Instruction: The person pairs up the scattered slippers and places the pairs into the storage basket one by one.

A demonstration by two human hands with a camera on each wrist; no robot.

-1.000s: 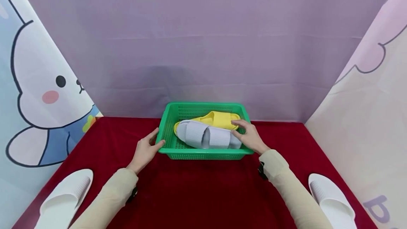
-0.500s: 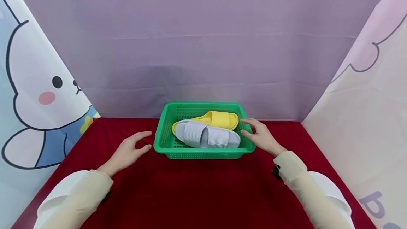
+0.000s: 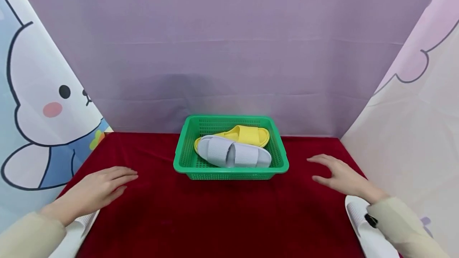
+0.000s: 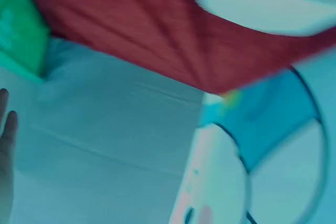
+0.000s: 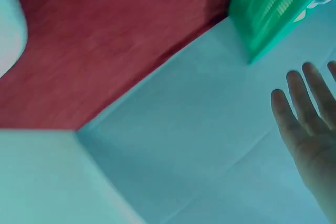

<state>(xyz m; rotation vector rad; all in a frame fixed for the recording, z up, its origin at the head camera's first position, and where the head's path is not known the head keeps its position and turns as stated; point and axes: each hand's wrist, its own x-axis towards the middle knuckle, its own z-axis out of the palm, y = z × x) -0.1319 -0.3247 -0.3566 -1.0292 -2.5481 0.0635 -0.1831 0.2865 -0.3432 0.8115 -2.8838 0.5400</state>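
A green plastic basket [image 3: 231, 169] stands at the back of the red cloth. Inside it a yellow slipper [image 3: 249, 135] lies along the far side, and a pale grey slipper [image 3: 246, 154] lies in front, partly over it. My left hand [image 3: 98, 188] hovers to the left of the basket, fingers extended, holding nothing. To the basket's right my right hand [image 3: 340, 176] is held in the air, fingers spread and holding nothing. The right wrist view shows that hand's straight fingers [image 5: 302, 95] apart from the basket's side.
A white slipper [image 3: 73, 236] lies at the front left, partly under my left forearm. Another white slipper [image 3: 369, 232] lies at the front right, partly behind my right sleeve. A purple-grey curtain [image 3: 229, 51] rises behind the basket, with printed side panels left and right.
Both hands have come off the basket and slippers and drawn apart, the left hand to the left, the right hand to the right. The basket and its slippers stay in place.
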